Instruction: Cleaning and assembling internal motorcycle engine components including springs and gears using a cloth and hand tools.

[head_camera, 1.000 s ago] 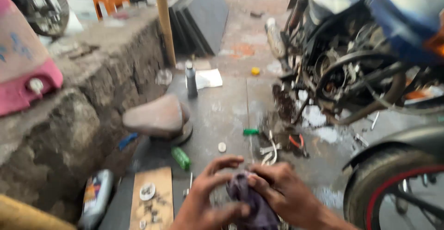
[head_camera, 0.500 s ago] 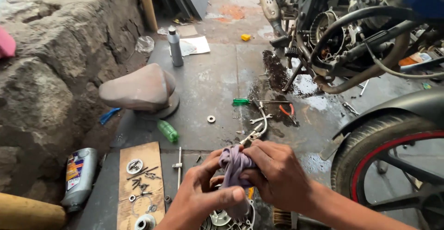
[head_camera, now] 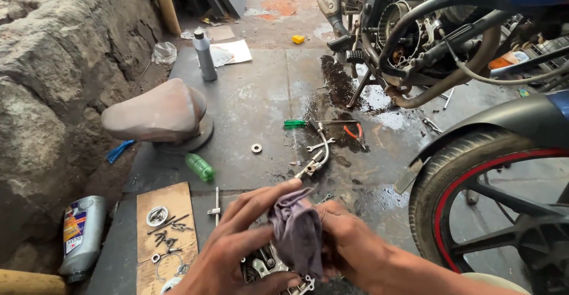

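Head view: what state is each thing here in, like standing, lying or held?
Rag: bunched, held by both hands.
Left hand: closed on rag.
Right hand: gripping rag.
Grey bottle: upright, capped.
Green bottle: lying down.
Oil can: lying on its side.
Pliers: lying on wet floor.
Green screwdriver: lying flat.
Washer: lying flat.

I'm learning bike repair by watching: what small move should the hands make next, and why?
Probably keep rubbing the purple rag over the metal part: both the left hand and right hand pinch the rag against it, and the part looks only partly covered.
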